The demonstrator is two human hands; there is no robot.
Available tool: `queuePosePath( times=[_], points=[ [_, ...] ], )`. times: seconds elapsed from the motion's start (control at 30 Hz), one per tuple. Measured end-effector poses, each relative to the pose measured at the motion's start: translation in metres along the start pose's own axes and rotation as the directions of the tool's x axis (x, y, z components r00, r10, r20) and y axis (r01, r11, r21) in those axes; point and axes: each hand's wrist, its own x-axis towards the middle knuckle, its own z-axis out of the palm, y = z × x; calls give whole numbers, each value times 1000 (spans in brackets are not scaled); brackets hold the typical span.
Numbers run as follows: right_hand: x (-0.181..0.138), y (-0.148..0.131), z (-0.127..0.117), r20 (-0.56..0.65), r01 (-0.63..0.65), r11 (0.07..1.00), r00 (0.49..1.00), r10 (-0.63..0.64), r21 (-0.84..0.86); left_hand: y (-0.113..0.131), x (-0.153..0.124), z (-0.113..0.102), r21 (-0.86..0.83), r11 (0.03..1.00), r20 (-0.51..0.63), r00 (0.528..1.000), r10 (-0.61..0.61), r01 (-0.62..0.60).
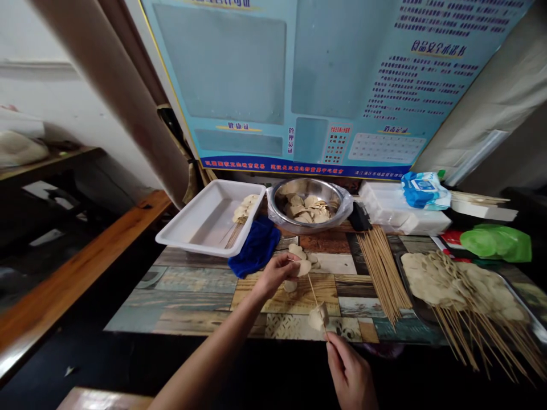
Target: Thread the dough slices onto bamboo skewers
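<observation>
My right hand (352, 370) is closed around the lower end of a thin wooden skewer (313, 289) near the front edge of the table. Pale slices (318, 316) are bunched on the skewer just above that hand. Above and to the left, my left hand (280, 273) pinches a round pale slice (303, 268) between thumb and fingers. The skewer's upper end meets this slice; whether it has pierced it is hard to tell. Several loose slices (294, 250) lie on the table just behind my left hand, and one slice (290, 286) lies below it.
A white tub (209, 247) holds a few skewered slices. Beside it are a blue cloth (256, 247) and a steel bowl (277, 208) of slices. Bare skewers (384, 273) lie to the right, near a metal tray (523, 299) heaped with filled skewers. White packages (384, 208) stand behind.
</observation>
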Motion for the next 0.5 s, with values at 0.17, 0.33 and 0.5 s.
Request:
queuePosePath(
  times=[0.17, 0.33, 0.5],
  points=[
    [0, -3, 2, 19, -9, 1000, 1000, 8, 18, -1, -6, -4, -107, 993, 32, 999, -37, 41],
    [0, -3, 4, 19, -4, 1000, 1000, 4, 3, 3, -9, -3, -112, 993, 31, 999, -36, 39],
    [-3, 0, 6, 57, -35, 999, 998, 37, -25, 13, -15, 3, -39, 999, 61, 998, -16, 18]
  ],
)
